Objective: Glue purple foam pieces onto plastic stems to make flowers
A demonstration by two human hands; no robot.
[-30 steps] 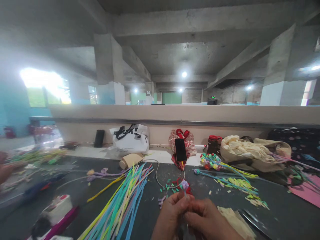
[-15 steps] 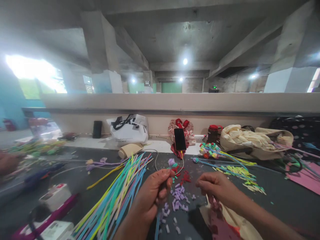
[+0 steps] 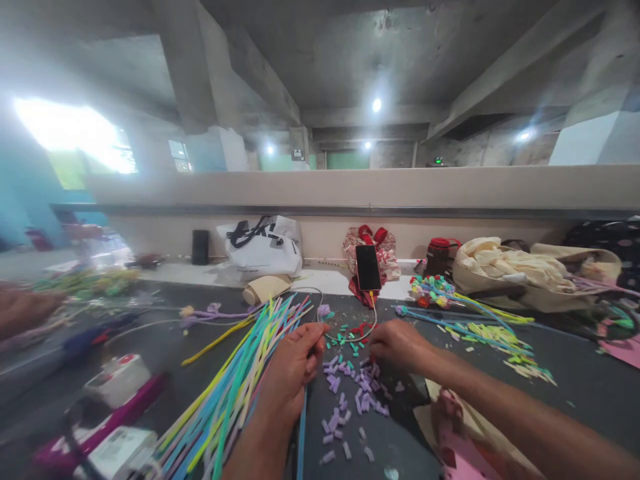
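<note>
My left hand (image 3: 301, 353) is closed in a pinch around a thin blue stem (image 3: 301, 433) that runs down toward the near edge; a small purple flower head (image 3: 324, 311) shows just beyond its fingertips. To the right, my right hand (image 3: 395, 343) has its fingers curled down over the scattered bits, and what they hold, if anything, is hidden. Short purple pieces (image 3: 367, 399) lie between and below the hands. Green pieces (image 3: 345, 340) and a few red ones (image 3: 361, 329) are behind them. Long coloured stems (image 3: 235, 380) spread out left of my left hand.
At the back stand a phone (image 3: 368, 267) on a cable, a white bag (image 3: 263, 248), a dark red-lidded bottle (image 3: 438, 257) and a beige bag (image 3: 520, 277). Yellow-green pieces (image 3: 495, 339) lie right. Another person's hand (image 3: 25, 310) and white power sockets (image 3: 119, 381) are at left.
My right hand has moved left, toward the loose pieces and my left hand. The view has tilted down slightly. More green pieces show between the hands.
</note>
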